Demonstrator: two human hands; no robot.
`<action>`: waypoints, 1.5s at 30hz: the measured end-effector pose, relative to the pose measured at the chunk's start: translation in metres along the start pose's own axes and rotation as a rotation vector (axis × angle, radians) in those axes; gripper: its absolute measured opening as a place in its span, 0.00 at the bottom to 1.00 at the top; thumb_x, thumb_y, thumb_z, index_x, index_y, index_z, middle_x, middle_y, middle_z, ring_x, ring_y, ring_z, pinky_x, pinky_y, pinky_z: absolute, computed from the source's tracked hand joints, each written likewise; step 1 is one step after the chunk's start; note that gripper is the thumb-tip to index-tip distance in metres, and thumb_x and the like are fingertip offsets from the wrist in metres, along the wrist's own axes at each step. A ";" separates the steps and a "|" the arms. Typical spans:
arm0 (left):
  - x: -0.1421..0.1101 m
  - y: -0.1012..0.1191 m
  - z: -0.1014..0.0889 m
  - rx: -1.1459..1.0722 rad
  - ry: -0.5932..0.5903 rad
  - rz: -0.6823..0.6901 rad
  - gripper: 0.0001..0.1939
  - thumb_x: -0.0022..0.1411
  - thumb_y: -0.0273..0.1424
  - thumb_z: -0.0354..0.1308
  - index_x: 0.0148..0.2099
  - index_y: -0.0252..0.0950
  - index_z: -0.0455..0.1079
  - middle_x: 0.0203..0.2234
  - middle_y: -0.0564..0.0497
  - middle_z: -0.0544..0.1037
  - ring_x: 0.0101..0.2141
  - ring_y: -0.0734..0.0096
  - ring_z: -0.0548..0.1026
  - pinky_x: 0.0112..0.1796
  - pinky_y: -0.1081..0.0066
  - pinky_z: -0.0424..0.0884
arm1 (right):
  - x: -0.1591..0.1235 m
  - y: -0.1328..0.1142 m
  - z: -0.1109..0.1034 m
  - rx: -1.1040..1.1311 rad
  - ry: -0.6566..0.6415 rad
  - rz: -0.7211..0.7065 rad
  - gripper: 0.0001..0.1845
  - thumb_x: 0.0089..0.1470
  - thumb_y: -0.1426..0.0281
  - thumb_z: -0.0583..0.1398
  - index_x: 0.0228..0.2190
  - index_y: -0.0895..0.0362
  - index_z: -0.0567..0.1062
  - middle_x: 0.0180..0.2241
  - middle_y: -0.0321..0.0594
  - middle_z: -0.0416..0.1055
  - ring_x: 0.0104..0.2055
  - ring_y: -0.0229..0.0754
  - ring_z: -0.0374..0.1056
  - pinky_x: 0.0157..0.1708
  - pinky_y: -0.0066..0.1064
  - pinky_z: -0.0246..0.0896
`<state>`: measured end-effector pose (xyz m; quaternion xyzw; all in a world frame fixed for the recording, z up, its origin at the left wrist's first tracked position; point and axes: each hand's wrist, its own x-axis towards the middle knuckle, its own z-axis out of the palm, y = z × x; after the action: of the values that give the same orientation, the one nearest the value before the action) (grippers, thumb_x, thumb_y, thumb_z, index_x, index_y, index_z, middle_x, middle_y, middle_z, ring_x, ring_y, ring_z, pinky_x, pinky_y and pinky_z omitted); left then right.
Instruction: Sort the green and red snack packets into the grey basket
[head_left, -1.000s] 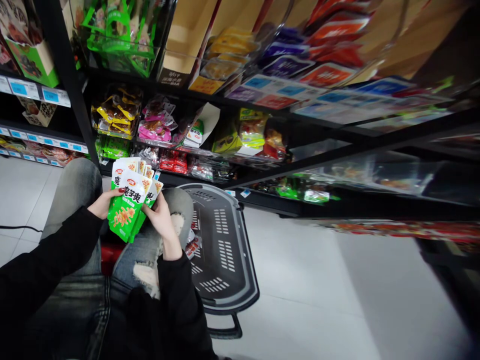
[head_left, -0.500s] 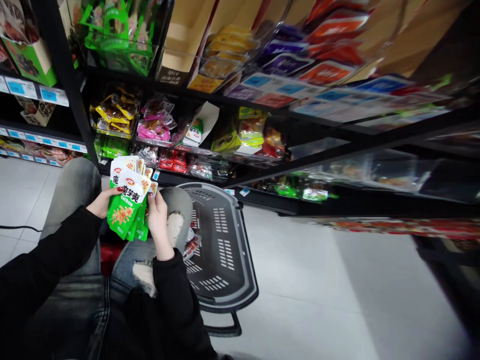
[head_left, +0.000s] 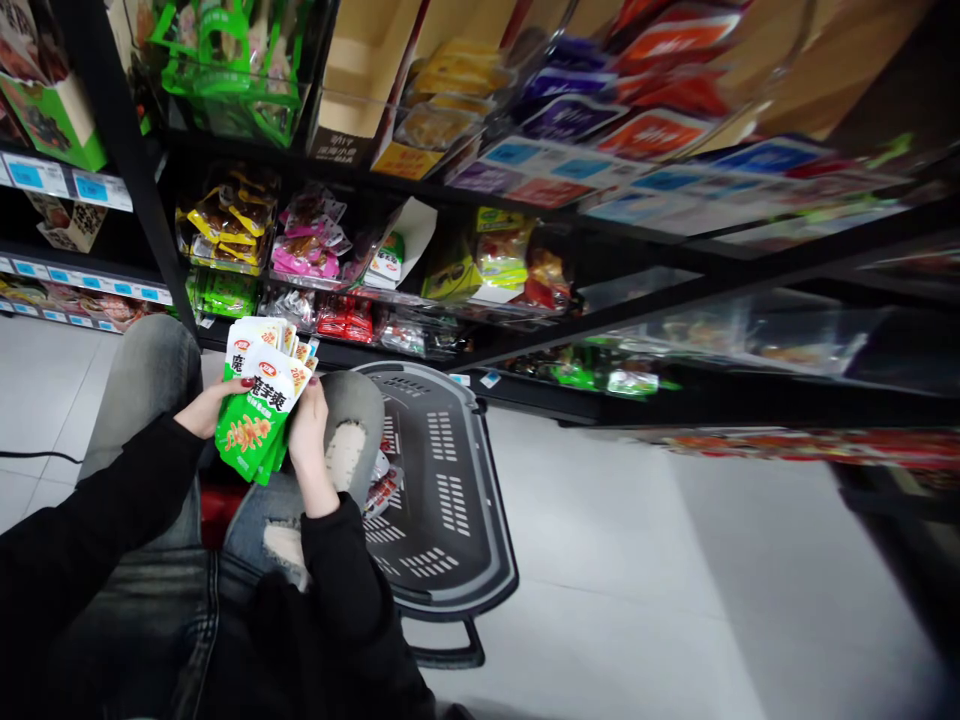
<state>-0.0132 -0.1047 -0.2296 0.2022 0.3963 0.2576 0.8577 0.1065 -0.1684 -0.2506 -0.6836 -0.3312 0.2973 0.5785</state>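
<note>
Several green-and-white snack packets (head_left: 251,425) are fanned in an overlapping stack above my knees. My left hand (head_left: 208,408) grips the stack at its left edge, thumb lying on the front packets. On the right side, my right hand (head_left: 308,430) is closed around the packets' edge, its fingers partly hidden behind them. Just right of my knee, a dark grey shopping basket (head_left: 420,480) sits on the floor with a few small packets (head_left: 384,488) at its left side.
Black store shelves (head_left: 517,395) run across in front, holding clear bins and boxes of snacks. Among them are yellow packets (head_left: 225,225), pink packets (head_left: 307,255) and red packets (head_left: 345,318). A box with similar green-and-white packets (head_left: 388,258) stands on the middle shelf. Pale floor tiles (head_left: 600,560) extend to the right.
The packets have been drawn closer together and the fan is narrower. My right hand has shifted slightly and turned more around their right edge. The basket has stayed put.
</note>
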 end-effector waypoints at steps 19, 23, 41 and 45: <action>-0.002 -0.001 0.001 0.062 0.024 0.101 0.16 0.42 0.24 0.61 0.38 0.34 0.70 0.29 0.48 0.81 0.37 0.57 0.78 0.44 0.60 0.70 | -0.003 -0.011 -0.002 -0.025 0.059 -0.043 0.14 0.49 0.67 0.55 0.38 0.58 0.69 0.38 0.42 0.73 0.39 0.43 0.67 0.42 0.35 0.61; -0.003 0.001 0.003 0.078 0.024 0.089 0.15 0.41 0.24 0.62 0.36 0.33 0.70 0.29 0.48 0.81 0.33 0.59 0.78 0.41 0.61 0.72 | 0.003 -0.009 -0.008 -0.018 -0.023 -0.021 0.14 0.44 0.67 0.57 0.35 0.58 0.71 0.33 0.40 0.74 0.34 0.42 0.67 0.39 0.34 0.62; 0.001 -0.003 0.005 0.094 0.092 0.109 0.14 0.41 0.25 0.63 0.35 0.30 0.72 0.27 0.45 0.81 0.34 0.57 0.78 0.43 0.59 0.71 | -0.001 -0.010 0.005 0.132 0.113 0.045 0.06 0.40 0.71 0.58 0.26 0.58 0.70 0.27 0.36 0.71 0.30 0.39 0.64 0.37 0.32 0.62; 0.001 -0.001 0.004 0.066 0.072 0.036 0.14 0.43 0.23 0.61 0.37 0.30 0.71 0.28 0.44 0.81 0.36 0.56 0.78 0.44 0.58 0.71 | 0.001 -0.005 0.005 0.103 0.064 0.030 0.05 0.41 0.70 0.58 0.26 0.58 0.69 0.28 0.36 0.69 0.31 0.39 0.63 0.37 0.33 0.61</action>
<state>-0.0091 -0.1054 -0.2280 0.2282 0.4316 0.2670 0.8309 0.1028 -0.1642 -0.2466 -0.6669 -0.2866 0.3007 0.6187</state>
